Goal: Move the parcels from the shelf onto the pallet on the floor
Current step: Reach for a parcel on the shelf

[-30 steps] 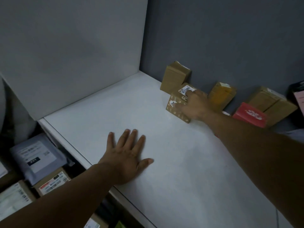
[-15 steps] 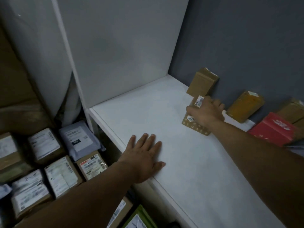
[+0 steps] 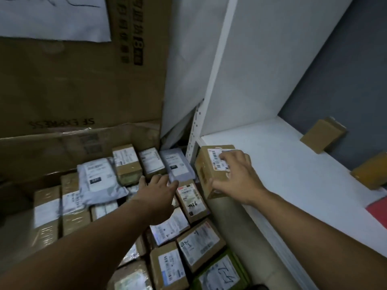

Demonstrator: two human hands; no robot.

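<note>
My right hand (image 3: 237,177) grips a small brown cardboard parcel (image 3: 206,170) with a white barcode label, held in the air past the front left corner of the white shelf (image 3: 297,185). My left hand (image 3: 156,192) reaches out over the parcels on the floor, fingers relaxed, holding nothing. Below lie several labelled brown boxes (image 3: 189,198) and a grey mailer bag (image 3: 99,181), packed close together. The pallet under them is hidden. On the shelf by the grey back wall two brown parcels (image 3: 322,133) (image 3: 370,172) remain, and a red parcel (image 3: 379,212) shows at the right edge.
A large flattened cardboard sheet (image 3: 79,80) leans against the wall behind the floor parcels. The white shelf side panel (image 3: 261,59) and its perforated upright (image 3: 193,130) stand between shelf and floor pile. A green-edged box (image 3: 222,273) lies at the bottom.
My right hand has lifted the brown parcel from the back of the shelf and carried it left past the front corner. My left hand has left the shelf and moved over the floor parcels. View swung left.
</note>
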